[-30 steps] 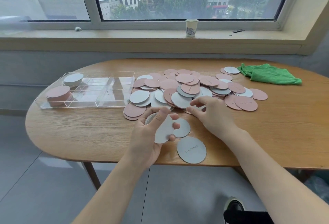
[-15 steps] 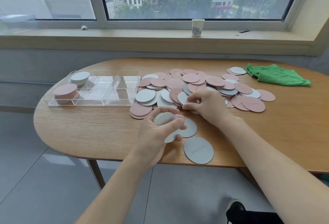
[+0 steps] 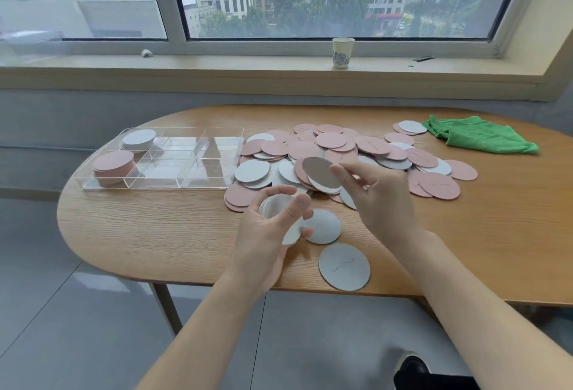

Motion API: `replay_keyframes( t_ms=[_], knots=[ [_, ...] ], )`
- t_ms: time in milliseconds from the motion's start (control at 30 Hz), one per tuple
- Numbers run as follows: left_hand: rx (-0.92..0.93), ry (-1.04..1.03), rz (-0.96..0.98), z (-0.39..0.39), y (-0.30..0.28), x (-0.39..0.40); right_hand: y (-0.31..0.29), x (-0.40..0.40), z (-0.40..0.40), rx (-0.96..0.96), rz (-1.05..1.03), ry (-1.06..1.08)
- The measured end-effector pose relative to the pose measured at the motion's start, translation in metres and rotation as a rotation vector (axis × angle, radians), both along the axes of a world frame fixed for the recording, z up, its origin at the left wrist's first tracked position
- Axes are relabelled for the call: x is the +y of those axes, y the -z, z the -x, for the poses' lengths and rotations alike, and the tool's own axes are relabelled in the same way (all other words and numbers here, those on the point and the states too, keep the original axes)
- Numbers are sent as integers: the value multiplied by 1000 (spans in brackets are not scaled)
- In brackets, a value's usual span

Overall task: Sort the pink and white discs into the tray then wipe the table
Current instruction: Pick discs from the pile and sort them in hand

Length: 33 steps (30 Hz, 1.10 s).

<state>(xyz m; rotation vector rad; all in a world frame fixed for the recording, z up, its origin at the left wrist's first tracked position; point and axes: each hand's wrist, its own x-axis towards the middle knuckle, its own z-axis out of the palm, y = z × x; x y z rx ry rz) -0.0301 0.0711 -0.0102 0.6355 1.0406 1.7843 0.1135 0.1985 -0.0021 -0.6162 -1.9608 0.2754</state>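
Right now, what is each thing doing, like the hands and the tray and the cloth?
left hand: grips a stack of white discs
right hand: pinches one lifted disc
tray: holds one pink stack and one white stack, other compartments bare
disc pile: mixed, unsorted on table
green cloth: crumpled, untouched
paper cup: upright on sill

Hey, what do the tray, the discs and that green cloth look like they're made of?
Tray: clear hard plastic, probably acrylic; the table shows through it. Discs: thin, matte, flat, likely card or foam sheet. Cloth: soft, rumpled, fuzzy, probably microfibre.
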Motion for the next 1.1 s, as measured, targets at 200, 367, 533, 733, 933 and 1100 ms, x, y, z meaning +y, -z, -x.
replay_keyframes(
  t_ms=[200, 367, 533, 733, 933, 1100],
  knots=[
    [-11, -40, -41, 0, 0, 0, 20, -43, 10, -13, -84, -236],
    [-16, -3, 6, 0, -2, -1, 25, -44, 16, -82, 7, -349],
    [-105, -55, 34, 4, 1, 1, 19, -27, 12, -135, 174, -382],
    [-98, -75, 52, 4, -2, 2, 13, 27, 10, -400, 156, 39],
    [-86, -58, 37, 2, -3, 1, 15, 44, 14, -482, 147, 51],
    [-84, -53, 39, 2, -3, 2, 20, 44, 10, -338, 67, 92]
  ],
)
